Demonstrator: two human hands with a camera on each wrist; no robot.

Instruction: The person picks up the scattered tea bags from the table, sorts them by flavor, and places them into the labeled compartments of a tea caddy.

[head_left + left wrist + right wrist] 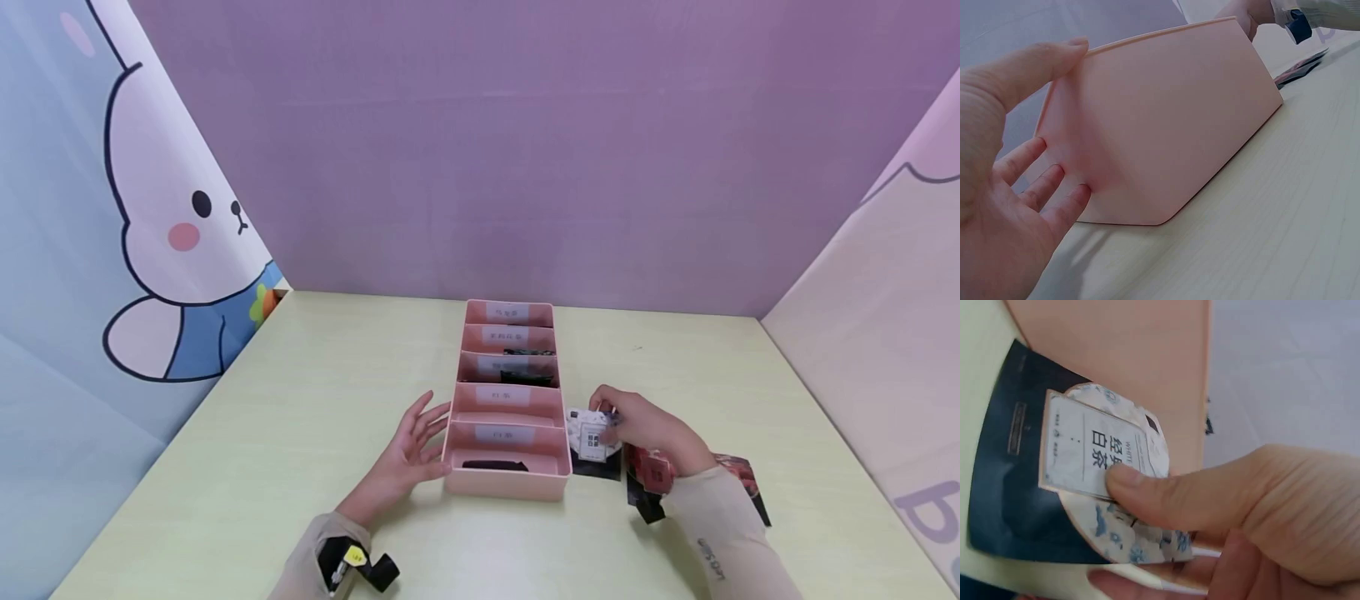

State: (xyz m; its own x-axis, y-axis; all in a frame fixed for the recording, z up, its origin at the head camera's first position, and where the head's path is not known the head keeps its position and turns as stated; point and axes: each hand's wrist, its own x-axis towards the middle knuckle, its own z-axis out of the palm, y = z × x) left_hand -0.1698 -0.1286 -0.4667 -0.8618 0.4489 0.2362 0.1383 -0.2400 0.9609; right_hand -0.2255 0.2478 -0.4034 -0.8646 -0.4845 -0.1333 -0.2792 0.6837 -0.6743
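Light, flexible white tea sachet pinched beside a pink divided box

Nearest, partly hidden by the right forearm, lie red-and-black sachets; how many there are is hard to tell. The left hand is at the box's near left corner, thumb over the rim and the other fingers loosely extended against the side wall, gripping nothing. The wall looks like smooth, fairly rigid plastic, so a light touch at that corner should be enough to steady it. In the nearest compartment lies a dark packet.

Just beyond, close by the box's right side, is the white tea sachet, its black end toward the person. The right hand pinches its pale, blue-patterned end, thumb on top and fingers beneath. The foil-like pouch probably weighs little, bends readily and is somewhat slippery; its contents could crush under a hard squeeze. A flat pinch near one end seems best, leaving the other end free and the pouch straight.

Farther off, dark packets stand in compartments with paper labels. Behind the table rises a purple backdrop.
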